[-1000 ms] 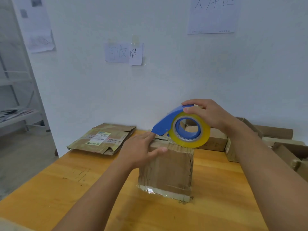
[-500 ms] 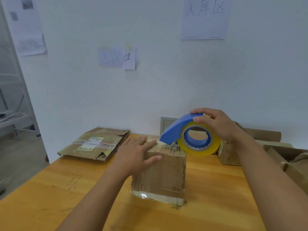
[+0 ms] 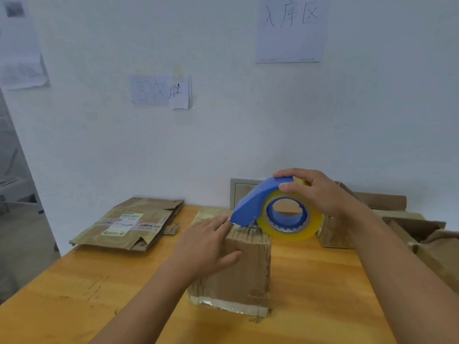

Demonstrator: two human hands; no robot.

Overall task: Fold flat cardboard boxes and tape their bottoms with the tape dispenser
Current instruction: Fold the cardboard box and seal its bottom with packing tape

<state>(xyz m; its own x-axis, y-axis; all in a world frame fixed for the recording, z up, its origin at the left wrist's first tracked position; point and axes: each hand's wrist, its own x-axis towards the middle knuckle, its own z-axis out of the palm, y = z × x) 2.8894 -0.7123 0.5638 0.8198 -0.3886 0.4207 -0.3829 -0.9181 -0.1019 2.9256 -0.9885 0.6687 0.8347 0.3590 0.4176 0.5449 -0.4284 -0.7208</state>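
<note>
Currently, the left hand (image 3: 207, 247) lies flat with straight fingers on the cardboard box (image 3: 238, 271), while the right hand (image 3: 315, 192) grips the tape dispenser (image 3: 258, 204) at the box's top edge.

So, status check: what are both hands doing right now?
Left hand flat on box, steadying. Right hand grips tape dispenser, nose at box top. Nothing in the way.

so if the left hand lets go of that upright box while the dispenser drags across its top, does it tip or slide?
Probably slides or tips. The cardboard box looks small and likely light, so the tape dispenser pulling at its top edge could lever it over. The left hand lies flat against its top and side, seemingly bracing it. The wooden table looks smooth, so little friction.
</note>
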